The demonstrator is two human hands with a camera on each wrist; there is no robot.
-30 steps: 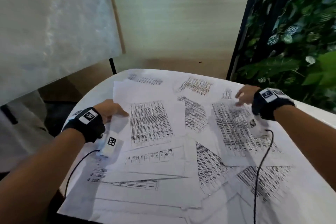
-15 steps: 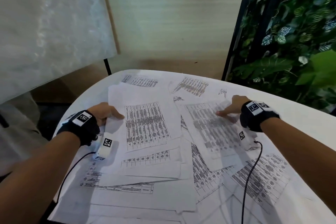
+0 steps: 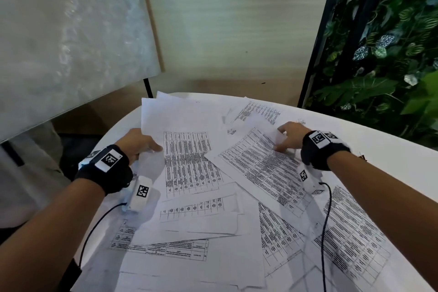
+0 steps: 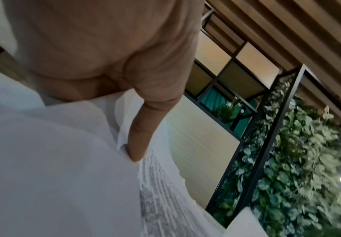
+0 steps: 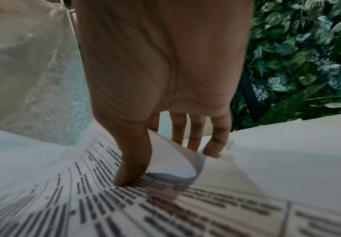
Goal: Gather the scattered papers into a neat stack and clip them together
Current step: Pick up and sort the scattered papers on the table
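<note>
Printed sheets (image 3: pixel 196 227) lie scattered and overlapping across a round white table (image 3: pixel 379 149). My left hand (image 3: pixel 139 143) pinches the left edge of a small bundle of sheets (image 3: pixel 187 161), whose far end lifts off the table. In the left wrist view its thumb (image 4: pixel 143 128) lies on top of the bundle (image 4: pixel 64 160) and the fingers are hidden beneath. My right hand (image 3: pixel 288 136) pinches the far corner of a tilted printed sheet (image 3: pixel 265 173). The right thumb (image 5: pixel 133 160) presses on that sheet (image 5: pixel 165 200), with the fingers behind its curled corner (image 5: pixel 171 163).
A wall of green plants (image 3: pixel 391 54) behind a black post (image 3: pixel 317 42) stands at the right. A frosted panel (image 3: pixel 71 31) stands at the left, just past the table's edge. Black cables (image 3: pixel 323 232) trail from my wrists over the papers.
My right hand has dragged the tilted sheet leftward toward the left-hand bundle and now lifts its corner. The left hand stays in place, and its bundle's far end has risen.
</note>
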